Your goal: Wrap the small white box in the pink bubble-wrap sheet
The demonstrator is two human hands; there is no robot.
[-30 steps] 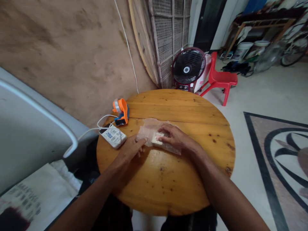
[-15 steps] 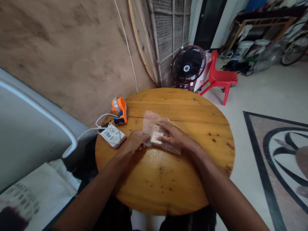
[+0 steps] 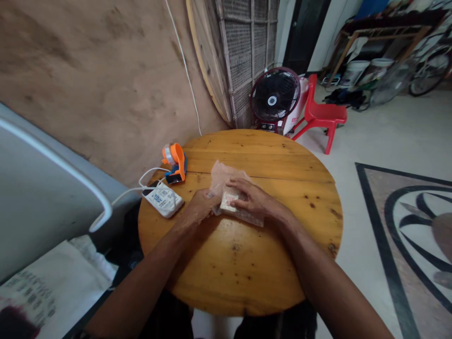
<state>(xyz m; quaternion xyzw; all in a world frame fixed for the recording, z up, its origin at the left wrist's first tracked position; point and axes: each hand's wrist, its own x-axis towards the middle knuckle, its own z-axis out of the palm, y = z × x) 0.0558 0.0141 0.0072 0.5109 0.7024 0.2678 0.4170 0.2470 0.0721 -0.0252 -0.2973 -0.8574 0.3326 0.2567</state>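
The clear plastic bag point(image 3: 221, 173) lies near the middle of the round wooden table point(image 3: 282, 268), a little toward its left, with a small pale block point(image 3: 228, 201) showing through the film. From my screen, the far-left part of the bag stands up off the wood. I judge that this is because the left hand point(image 3: 199, 207) has its fingers curled closed on that edge. The right hand point(image 3: 254, 202) lies flat and spread over the near-right part of the bag, gripping nothing, with its fingertips beside the block. That looks to me like a way to pin the bag in place.

Left of the hands a white charger pack point(image 3: 163, 200) sits by the table's edge with its white cable point(image 3: 148, 175) looped. Just beyond it lies an orange tape dispenser point(image 3: 175, 162). On the floor far beyond the table are a black fan point(image 3: 274, 100) and a red chair point(image 3: 323, 115).
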